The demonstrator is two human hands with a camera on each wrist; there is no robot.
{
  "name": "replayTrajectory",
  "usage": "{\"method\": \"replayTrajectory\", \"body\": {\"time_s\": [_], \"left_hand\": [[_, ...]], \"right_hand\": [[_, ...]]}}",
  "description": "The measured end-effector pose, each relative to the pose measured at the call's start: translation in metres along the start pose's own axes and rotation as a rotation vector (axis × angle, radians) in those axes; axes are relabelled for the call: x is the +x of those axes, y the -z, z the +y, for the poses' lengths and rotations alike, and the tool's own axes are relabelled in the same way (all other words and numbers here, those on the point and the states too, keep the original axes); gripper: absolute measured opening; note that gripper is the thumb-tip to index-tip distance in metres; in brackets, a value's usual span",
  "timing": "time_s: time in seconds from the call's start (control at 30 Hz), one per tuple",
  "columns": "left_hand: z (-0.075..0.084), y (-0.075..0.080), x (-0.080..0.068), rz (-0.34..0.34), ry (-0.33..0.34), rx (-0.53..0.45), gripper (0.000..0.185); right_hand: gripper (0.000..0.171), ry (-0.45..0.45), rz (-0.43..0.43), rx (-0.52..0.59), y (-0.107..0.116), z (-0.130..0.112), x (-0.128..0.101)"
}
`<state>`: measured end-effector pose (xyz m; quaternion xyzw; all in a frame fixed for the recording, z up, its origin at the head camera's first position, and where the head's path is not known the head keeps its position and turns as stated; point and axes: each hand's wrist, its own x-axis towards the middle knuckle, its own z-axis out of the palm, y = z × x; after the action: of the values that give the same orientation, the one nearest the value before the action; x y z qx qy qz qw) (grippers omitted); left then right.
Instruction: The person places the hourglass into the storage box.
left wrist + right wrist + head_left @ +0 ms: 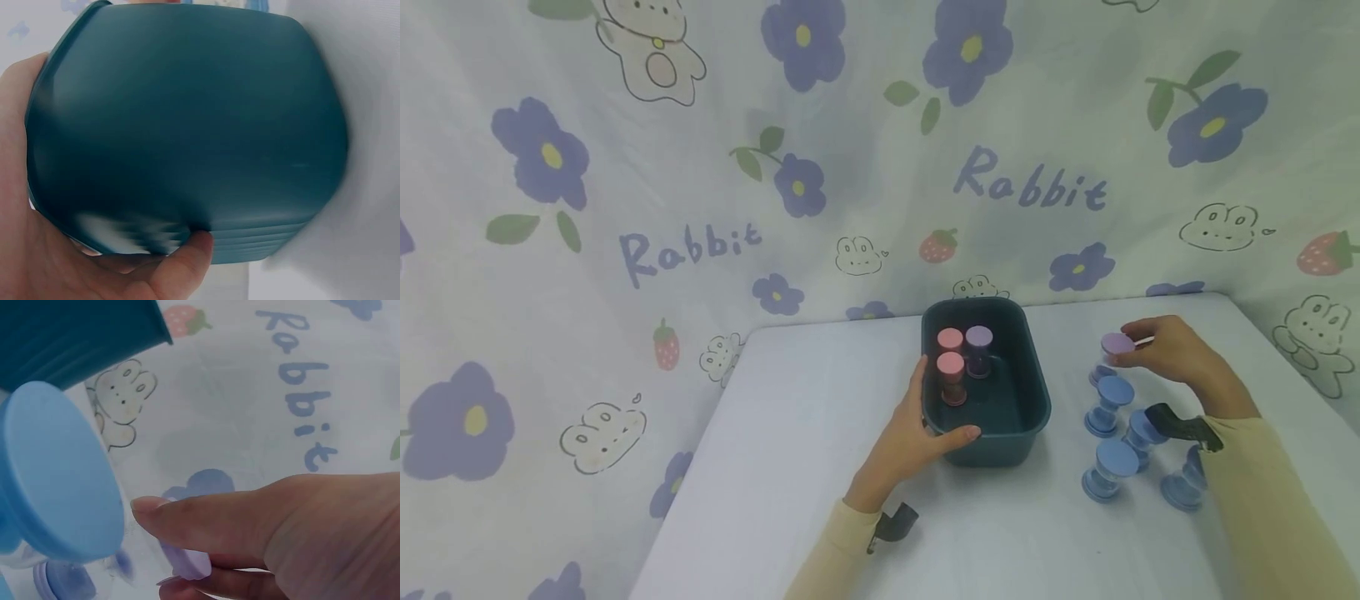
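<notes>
My left hand (904, 442) grips the near left corner of a dark teal plastic bin (1037, 396), thumb along the front and fingers over the left side. Two pink-capped sand timers (951, 367) and a purple-capped one (979, 337) stand in the bin's left part. To the right of the bin, my right hand (1176, 354) pinches another purple sand timer (1117, 343) by its top cap, between thumb and fingers. That timer's base looks close to the table; whether it touches is unclear. In the right wrist view its purple cap (190, 562) is partly hidden by the thumb.
Several blue sand timers (1116, 458) stand on the white table (775, 433) right of the bin, near my right forearm. One (1183, 493) is partly covered by the sleeve. A patterned cloth (865, 167) hangs behind the table.
</notes>
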<state>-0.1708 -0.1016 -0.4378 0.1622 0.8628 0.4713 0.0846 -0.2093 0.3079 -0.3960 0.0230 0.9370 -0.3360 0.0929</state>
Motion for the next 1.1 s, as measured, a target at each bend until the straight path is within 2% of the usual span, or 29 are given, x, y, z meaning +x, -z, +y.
{"method": "replayTrajectory", "body": {"time_s": [0.47,0.73,1.1], "left_hand": [[-0.001,-0.002,0.0,-0.005,-0.004,-0.005,0.122],[0.001,-0.002,0.0,-0.007,-0.005,-0.004,0.122],[0.002,0.0,-0.001,0.0,-0.006,0.01,0.121]], "right_hand": [[0.074,0.029,0.034,-0.027,-0.001,0.005,0.001],[0.077,-0.009,0.039,0.044,0.006,0.003,-0.008],[0.075,0.044,0.117,0.113,0.016,-0.019,-0.016]]}}
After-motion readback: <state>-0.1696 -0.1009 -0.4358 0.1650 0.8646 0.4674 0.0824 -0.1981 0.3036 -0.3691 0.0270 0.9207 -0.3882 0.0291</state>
